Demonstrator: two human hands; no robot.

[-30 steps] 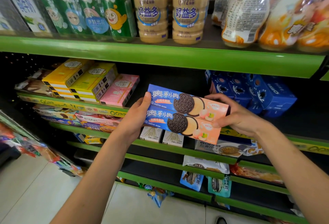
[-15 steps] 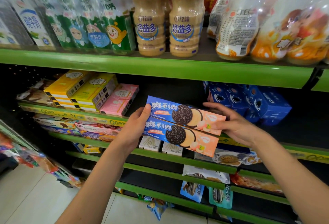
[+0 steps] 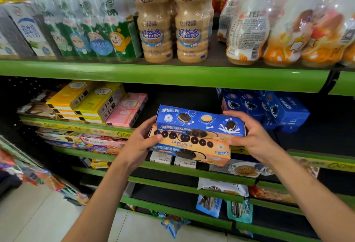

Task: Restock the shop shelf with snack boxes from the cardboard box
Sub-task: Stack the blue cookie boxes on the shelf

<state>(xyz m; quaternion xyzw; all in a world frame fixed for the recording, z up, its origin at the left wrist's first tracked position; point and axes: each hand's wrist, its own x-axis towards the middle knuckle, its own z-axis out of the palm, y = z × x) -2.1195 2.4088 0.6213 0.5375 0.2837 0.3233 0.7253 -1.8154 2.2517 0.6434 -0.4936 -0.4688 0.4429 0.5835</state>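
Two long Oreo snack boxes are held stacked in front of the second shelf (image 3: 80,127). The upper box (image 3: 199,120) shows its blue side, the lower box (image 3: 189,146) an orange side with a row of dark cookies. My left hand (image 3: 142,142) grips their left end, thumb on the lower box. My right hand (image 3: 251,136) grips the right end, fingers curled round the boxes. Behind them the shelf has a dark gap between the pink box (image 3: 127,109) and the blue Oreo cartons (image 3: 269,107). The cardboard box is out of view.
Yellow boxes (image 3: 84,100) are stacked left of the pink one. Drink bottles (image 3: 172,26) and milk packs fill the top shelf above its green edge (image 3: 163,74). Lower shelves hold snack packets (image 3: 222,186). Tiled floor (image 3: 34,218) lies at lower left.
Both boxes have tipped forward toward the shelf, so their front faces now point down and the side panels show. The boxes and both hands have moved up toward the shelf gap.
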